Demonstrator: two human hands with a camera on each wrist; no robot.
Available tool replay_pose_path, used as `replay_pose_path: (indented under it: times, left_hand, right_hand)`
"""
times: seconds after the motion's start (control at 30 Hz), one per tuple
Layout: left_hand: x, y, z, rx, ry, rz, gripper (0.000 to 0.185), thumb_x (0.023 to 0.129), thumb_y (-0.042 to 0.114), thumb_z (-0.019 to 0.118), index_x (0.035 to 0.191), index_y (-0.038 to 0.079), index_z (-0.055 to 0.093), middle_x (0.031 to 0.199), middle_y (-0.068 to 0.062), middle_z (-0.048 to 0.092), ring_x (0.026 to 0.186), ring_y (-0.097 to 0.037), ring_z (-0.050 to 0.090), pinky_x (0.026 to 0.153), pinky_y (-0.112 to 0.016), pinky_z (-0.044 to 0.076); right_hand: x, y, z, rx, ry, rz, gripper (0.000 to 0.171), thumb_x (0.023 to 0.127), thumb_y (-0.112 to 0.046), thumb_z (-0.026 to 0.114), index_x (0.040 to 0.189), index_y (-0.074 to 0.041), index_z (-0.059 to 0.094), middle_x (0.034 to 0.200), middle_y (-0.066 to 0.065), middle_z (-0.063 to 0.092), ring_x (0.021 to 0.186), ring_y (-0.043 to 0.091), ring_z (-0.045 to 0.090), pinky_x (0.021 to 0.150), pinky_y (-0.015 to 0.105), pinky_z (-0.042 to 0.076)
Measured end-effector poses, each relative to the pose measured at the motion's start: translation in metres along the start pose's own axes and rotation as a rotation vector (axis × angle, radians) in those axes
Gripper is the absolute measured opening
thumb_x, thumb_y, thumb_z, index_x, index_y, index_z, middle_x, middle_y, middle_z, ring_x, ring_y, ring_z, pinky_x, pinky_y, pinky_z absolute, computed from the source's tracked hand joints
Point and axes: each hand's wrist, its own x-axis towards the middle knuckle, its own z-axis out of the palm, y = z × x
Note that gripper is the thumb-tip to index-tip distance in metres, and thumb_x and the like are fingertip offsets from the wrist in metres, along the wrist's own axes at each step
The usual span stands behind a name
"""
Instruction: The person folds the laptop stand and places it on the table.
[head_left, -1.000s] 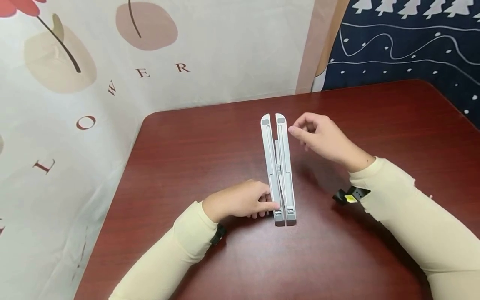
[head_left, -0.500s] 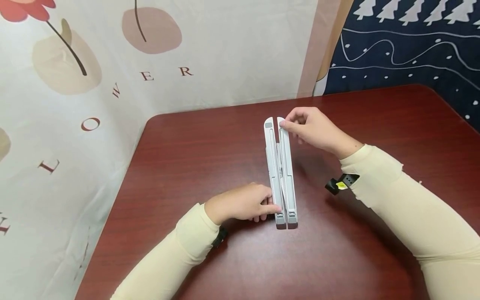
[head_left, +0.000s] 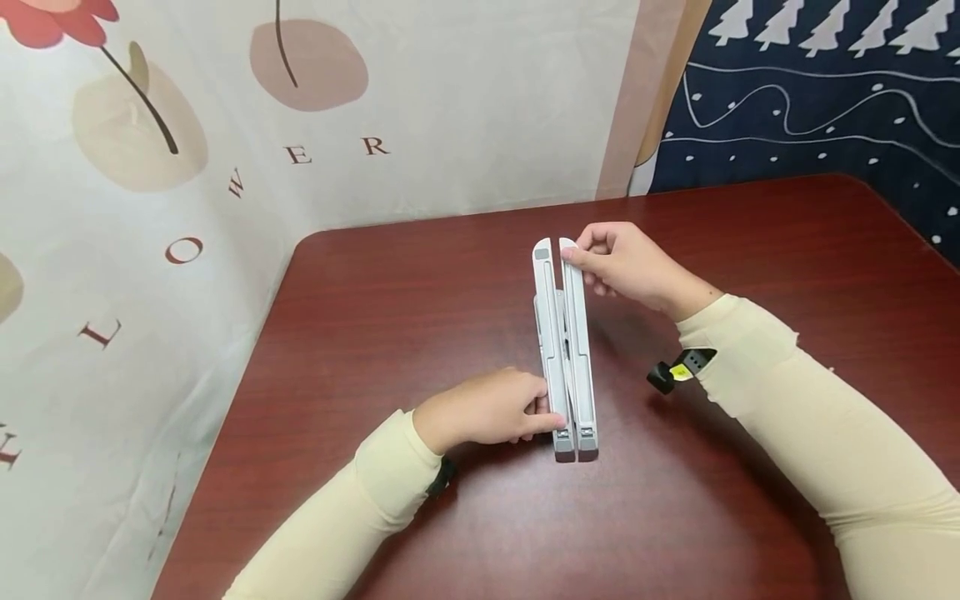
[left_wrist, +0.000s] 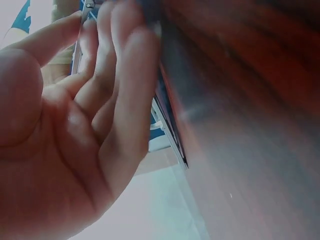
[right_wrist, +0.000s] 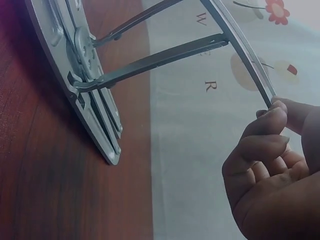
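A silver folding laptop stand [head_left: 553,354] stands raised in the middle of the table, its two long upper arms side by side. My left hand [head_left: 491,407] grips the near end of the left arm, thumb on top. At the far end, my right hand [head_left: 626,265] pinches the right arm between thumb and fingers. The right wrist view shows the stand's base [right_wrist: 75,82] low on the table and a slanting strut [right_wrist: 160,59] joining it to the upper arm. In the left wrist view the palm [left_wrist: 65,140] hides most of the stand.
The reddish-brown table [head_left: 390,308] has rounded far corners. Behind it hangs a pale cloth [head_left: 480,108] with flowers and letters. A dark blue cloth [head_left: 787,108] with white trees hangs at the back right. Black straps [head_left: 697,360] show at the wrists.
My right hand has come left onto the stand's far right end and now pinches it. My left hand keeps its hold at the near end. The view has shifted slightly.
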Motion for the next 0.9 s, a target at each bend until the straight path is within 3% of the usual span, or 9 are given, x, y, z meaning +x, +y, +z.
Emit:
replay_pose_path:
  times: [0.17, 0.43, 0.67, 0.9]
  left_hand:
    - [-0.006, 0.009, -0.002, 0.17, 0.151, -0.054, 0.039, 0.087, 0.055, 0.07, 0.062, 0.028, 0.056, 0.056, 0.016, 0.053, 0.055, -0.005, 0.05, 0.052, -0.027, 0.041]
    - [-0.009, 0.021, -0.002, 0.213, 0.315, -0.122, 0.04, 0.088, 0.055, 0.068, 0.063, 0.027, 0.054, 0.053, 0.013, 0.051, 0.052, -0.008, 0.05, 0.047, -0.03, 0.038]
    - [-0.002, 0.028, -0.002, 0.282, 0.387, -0.17, 0.055, 0.091, 0.06, 0.063, 0.056, 0.021, 0.044, 0.048, 0.01, 0.037, 0.046, -0.01, 0.04, 0.042, -0.029, 0.033]
    - [0.004, 0.034, 0.0, 0.441, 0.48, -0.181, 0.064, 0.087, 0.067, 0.062, 0.049, 0.022, 0.038, 0.045, 0.009, 0.028, 0.04, -0.013, 0.035, 0.035, -0.027, 0.028]
  right_hand:
    - [-0.002, 0.001, 0.001, 0.031, -0.006, -0.001, 0.023, 0.097, -0.026, 0.067, 0.091, -0.006, 0.057, 0.061, 0.005, 0.054, 0.05, 0.013, 0.049, 0.045, 0.024, 0.043]
    - [-0.003, 0.001, 0.005, 0.077, -0.024, -0.015, 0.02, 0.097, -0.019, 0.066, 0.093, -0.001, 0.057, 0.059, 0.008, 0.055, 0.047, 0.016, 0.052, 0.045, 0.027, 0.048]
    - [-0.003, -0.001, 0.008, 0.091, -0.026, -0.01, 0.021, 0.098, -0.019, 0.066, 0.094, -0.001, 0.056, 0.06, 0.008, 0.056, 0.047, 0.016, 0.053, 0.047, 0.026, 0.05]
    - [-0.005, 0.0, 0.009, 0.091, -0.011, -0.013, 0.022, 0.098, -0.019, 0.065, 0.093, -0.001, 0.055, 0.058, 0.008, 0.055, 0.045, 0.017, 0.052, 0.046, 0.026, 0.049]
